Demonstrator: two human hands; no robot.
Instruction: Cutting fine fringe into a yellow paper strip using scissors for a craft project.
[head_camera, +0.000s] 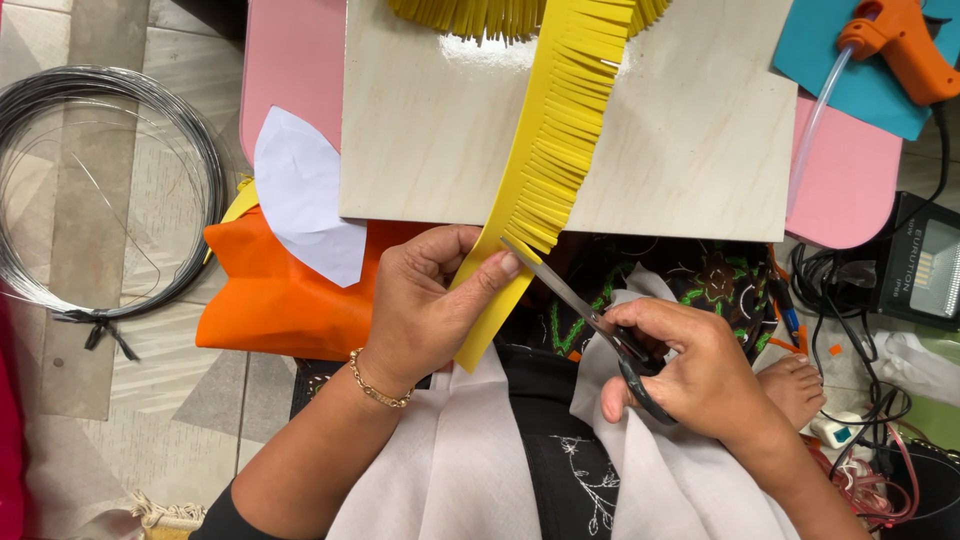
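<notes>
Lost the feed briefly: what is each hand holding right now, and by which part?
Left hand pinches the yellow strip at its uncut lower end, thumb on top. Right hand holds the scissors by the black handle loops, blades at the fringe.

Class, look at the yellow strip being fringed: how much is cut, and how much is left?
Done: the yellow strip is fringed across the wooden board. In hand: the left hand holds it, the right hand works the scissors. Left: the short plain end below.
</notes>
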